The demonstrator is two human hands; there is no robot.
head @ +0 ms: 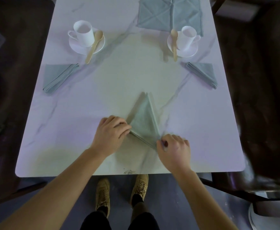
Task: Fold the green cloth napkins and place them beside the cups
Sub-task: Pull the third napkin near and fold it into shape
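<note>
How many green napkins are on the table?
4: left napkin by left cup, right napkin by right cup, middle napkin held by left hand and right hand, unfolded napkin at far edge, maybe stacked.

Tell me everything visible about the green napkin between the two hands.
The napkin is pale green cloth, folded into a layered triangle. Its apex points away from the person; its near edge, showing several stacked layers, runs slantwise between the hands. It lies flat on the white marbled table, near the front edge. The left hand grips its left corner with curled fingers; the right hand pinches its right corner. Nothing else touches it.
</note>
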